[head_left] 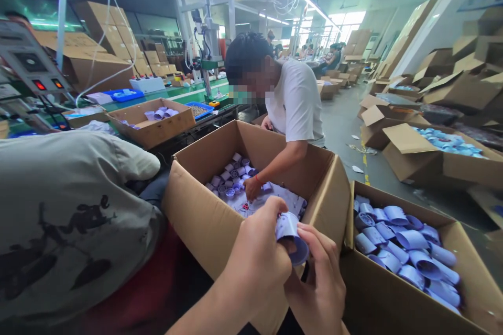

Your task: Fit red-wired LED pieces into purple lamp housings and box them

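Note:
Between my hands, in front of the large cardboard box, is a pale purple plastic cup, its wide open end tilted toward me. My left hand is closed round its left side, with a finger at the opening. My right hand grips the right side near the rim, thumb and fingers bent. To the right, a cardboard box holds many similar purple cups. Inside the large box ahead, more purple cups stand beside a pale sheet.
Across the large box, a co-worker in a white shirt reaches a hand into it. Another person's grey shirt is close on my left. A shallow carton of cups rests on the green bench. Open cartons line the right side.

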Action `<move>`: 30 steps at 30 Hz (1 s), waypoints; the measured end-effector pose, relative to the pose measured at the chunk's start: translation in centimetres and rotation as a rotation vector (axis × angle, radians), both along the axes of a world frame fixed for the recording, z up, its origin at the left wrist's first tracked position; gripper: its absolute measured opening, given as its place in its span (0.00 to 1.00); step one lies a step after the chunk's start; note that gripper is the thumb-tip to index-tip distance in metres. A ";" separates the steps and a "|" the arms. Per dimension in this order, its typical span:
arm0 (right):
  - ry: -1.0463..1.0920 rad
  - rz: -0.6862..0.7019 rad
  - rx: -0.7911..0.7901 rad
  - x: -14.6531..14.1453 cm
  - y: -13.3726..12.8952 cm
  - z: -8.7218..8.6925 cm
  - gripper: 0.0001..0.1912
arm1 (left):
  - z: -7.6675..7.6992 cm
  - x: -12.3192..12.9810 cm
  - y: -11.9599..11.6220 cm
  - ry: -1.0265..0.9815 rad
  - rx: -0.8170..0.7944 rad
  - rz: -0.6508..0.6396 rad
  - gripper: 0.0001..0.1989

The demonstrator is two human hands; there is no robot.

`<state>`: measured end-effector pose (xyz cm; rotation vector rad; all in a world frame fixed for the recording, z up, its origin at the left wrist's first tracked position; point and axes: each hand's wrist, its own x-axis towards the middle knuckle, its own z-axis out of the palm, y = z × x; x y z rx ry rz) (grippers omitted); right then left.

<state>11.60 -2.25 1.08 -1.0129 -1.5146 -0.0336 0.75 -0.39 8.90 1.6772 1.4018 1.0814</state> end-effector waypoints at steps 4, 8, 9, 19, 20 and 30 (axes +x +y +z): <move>0.113 0.000 -0.020 -0.3 0.3 -0.5 0.19 | 0.3 1.1 -0.2 0.072 0.065 0.057 0.17; 0.095 -0.038 -0.041 -0.3 0.8 -0.8 0.17 | 0.3 2.0 -0.2 0.137 0.070 0.107 0.15; 0.091 -0.040 -0.058 -0.3 0.9 -1.0 0.16 | 0.3 2.0 -0.1 0.162 0.038 0.105 0.14; -0.155 -0.085 -0.050 2.5 1.4 -1.2 0.19 | -1.6 -1.5 2.5 -0.080 -0.211 -0.206 0.19; -0.204 -0.106 -0.077 4.0 1.6 -1.1 0.20 | -1.7 -2.5 3.0 -0.132 -0.235 -0.234 0.21; -0.330 -0.541 -0.069 13.0 7.6 -1.4 0.23 | -3.4 -6.2 14.8 0.683 -0.300 -0.303 0.11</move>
